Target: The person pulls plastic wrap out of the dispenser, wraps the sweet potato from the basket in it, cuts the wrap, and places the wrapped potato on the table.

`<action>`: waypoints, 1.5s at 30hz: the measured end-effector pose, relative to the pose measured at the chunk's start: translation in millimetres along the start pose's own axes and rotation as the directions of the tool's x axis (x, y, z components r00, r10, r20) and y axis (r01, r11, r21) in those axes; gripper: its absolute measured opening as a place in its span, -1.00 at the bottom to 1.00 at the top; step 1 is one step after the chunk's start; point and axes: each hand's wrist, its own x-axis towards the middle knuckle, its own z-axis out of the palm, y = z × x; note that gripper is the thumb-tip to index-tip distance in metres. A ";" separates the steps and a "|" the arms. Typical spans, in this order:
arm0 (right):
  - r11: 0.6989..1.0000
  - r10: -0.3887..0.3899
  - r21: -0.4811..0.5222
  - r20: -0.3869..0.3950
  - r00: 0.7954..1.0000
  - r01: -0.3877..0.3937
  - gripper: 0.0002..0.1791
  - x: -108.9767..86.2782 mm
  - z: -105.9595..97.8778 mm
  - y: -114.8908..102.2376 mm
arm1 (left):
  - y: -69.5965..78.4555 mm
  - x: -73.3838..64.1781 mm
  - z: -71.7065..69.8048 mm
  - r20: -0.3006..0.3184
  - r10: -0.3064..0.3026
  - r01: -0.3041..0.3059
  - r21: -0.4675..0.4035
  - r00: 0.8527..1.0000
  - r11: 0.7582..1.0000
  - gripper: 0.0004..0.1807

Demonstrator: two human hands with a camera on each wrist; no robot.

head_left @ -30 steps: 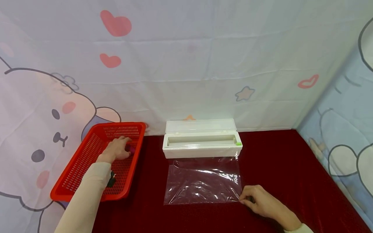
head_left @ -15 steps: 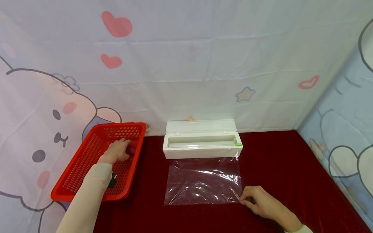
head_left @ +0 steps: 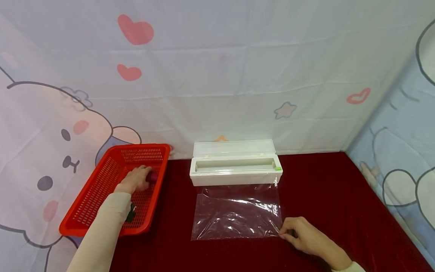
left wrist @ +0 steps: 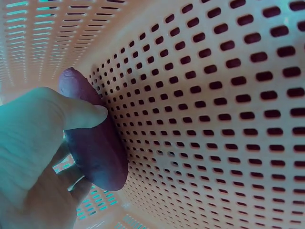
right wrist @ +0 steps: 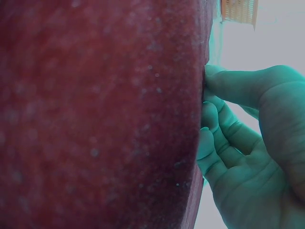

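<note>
Inside the red plastic basket (head_left: 157, 206), my left hand (head_left: 136, 179) grips a purple sweet potato (left wrist: 97, 148). The left wrist view has the thumb across its upper side and the fingers behind it; the sweet potato lies against the perforated basket surface. In the head view only a bit of it shows past the fingers. At the front right corner of a sheet of clear plastic film (head_left: 236, 215), my right hand (head_left: 304, 236) pinches the edge between thumb and fingers, low against the cloth. The film runs from a white dispenser box (head_left: 234, 179) with its lid raised.
A dark green thing (head_left: 130, 213) lies in the basket beside my left wrist, partly hidden by the sleeve. Dark red cloth (head_left: 319, 189) covers the table. Behind it hangs a printed fabric backdrop (head_left: 204, 75). A small green slider (head_left: 278, 169) sits at the box's right end.
My left hand has shifted slightly lower in the head view, still at the purple sweet potato in the basket. The right hand, film and box have stayed in place.
</note>
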 end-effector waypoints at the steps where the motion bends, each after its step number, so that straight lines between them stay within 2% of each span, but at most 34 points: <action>1: 1.000 -0.005 -0.003 -0.001 1.000 0.005 -0.83 0.1 -0.2 0.1 | -0.5 -0.1 0.4 0.008 -0.004 0.004 -0.002 1.000 1.000 -0.34; 7: 1.000 -0.002 -0.002 0.001 1.000 0.002 -0.83 1.1 -1.3 -0.2 | 1.9 -1.8 -0.4 0.049 -0.023 0.025 -0.033 0.999 0.999 -0.44; 15: 0.999 0.037 0.006 0.023 0.999 -0.037 -0.82 0.9 -1.8 -1.5 | 5.0 -2.9 1.8 0.066 -0.053 0.057 -0.062 0.996 0.996 -0.47; 21: 1.000 -0.009 -0.008 0.002 1.000 0.009 -0.82 0.5 -0.8 -0.7 | 5.4 -0.4 5.0 0.044 -0.045 0.047 -0.059 0.998 0.997 -0.52; 30: 0.999 0.049 0.011 0.038 0.998 -0.050 -0.82 1.2 -2.1 0.1 | 3.5 0.9 7.8 0.035 -0.051 0.052 -0.035 0.998 0.998 -0.48; 37: 0.998 0.063 0.016 0.045 0.997 -0.064 -0.81 1.4 -2.5 -0.9 | 1.8 1.7 8.6 0.012 -0.038 0.038 -0.027 0.999 0.999 -0.54; 45: 1.000 0.016 0.006 0.016 1.000 -0.016 -0.82 1.4 -1.8 -1.7 | -0.9 1.2 4.4 -0.030 -0.011 0.010 -0.022 0.999 1.000 -0.57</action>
